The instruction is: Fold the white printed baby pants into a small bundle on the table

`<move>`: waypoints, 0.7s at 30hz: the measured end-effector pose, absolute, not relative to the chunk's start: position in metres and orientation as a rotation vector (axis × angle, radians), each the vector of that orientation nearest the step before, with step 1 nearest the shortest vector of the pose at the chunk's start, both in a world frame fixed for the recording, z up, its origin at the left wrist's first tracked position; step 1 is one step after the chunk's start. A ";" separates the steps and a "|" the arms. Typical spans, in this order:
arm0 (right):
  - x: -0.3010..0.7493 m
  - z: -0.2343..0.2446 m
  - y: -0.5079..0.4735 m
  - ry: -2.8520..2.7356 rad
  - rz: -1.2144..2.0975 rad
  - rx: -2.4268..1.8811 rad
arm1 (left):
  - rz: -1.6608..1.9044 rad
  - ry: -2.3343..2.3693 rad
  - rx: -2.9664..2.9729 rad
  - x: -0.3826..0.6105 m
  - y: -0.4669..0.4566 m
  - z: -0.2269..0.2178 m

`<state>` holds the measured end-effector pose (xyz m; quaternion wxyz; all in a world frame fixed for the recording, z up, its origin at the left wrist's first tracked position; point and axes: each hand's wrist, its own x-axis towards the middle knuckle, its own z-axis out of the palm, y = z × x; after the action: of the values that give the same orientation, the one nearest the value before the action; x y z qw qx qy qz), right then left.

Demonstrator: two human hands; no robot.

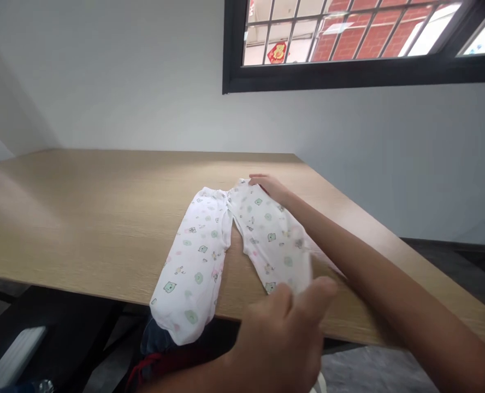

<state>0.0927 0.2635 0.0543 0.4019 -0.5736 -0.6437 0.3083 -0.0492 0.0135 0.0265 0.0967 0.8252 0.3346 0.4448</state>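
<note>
A pair of small white baby trousers (210, 245) with green and pink prints lies spread on the wooden table (82, 218), legs pointing toward me; the left leg's foot hangs over the near edge. My right hand (269, 185) reaches far across and pinches the waistband at its right corner. My left hand (285, 333) is close to the camera and blurred, its fingers gripping the foot end of the right trouser leg.
The table's right edge runs diagonally beside my right arm. A white wall and a dark-framed window (361, 71) stand behind. Dark blue and red cloth (160, 349) shows under the table's near edge.
</note>
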 end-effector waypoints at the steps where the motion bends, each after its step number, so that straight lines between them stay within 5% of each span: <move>1: 0.081 0.064 0.266 -1.595 0.800 -1.444 | 1.413 1.058 2.377 -0.065 0.009 0.031; 3: 0.048 0.078 0.272 -1.588 0.811 -1.455 | 1.422 1.284 2.265 -0.103 -0.002 0.038; 8: -0.044 0.065 0.277 -1.950 0.489 -1.546 | 0.789 1.880 1.878 -0.190 -0.022 0.037; 13: -0.081 0.024 0.266 -2.120 0.308 -1.542 | 0.176 1.949 1.803 -0.202 -0.018 0.034; 21: -0.015 0.014 0.267 -2.259 0.159 -1.487 | -0.226 1.721 2.077 -0.133 -0.011 0.043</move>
<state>-0.0151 0.2666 0.0142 0.2147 -0.5361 -0.8144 0.0575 -0.1331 -0.0111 0.0434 0.2157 0.7493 0.6207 -0.0815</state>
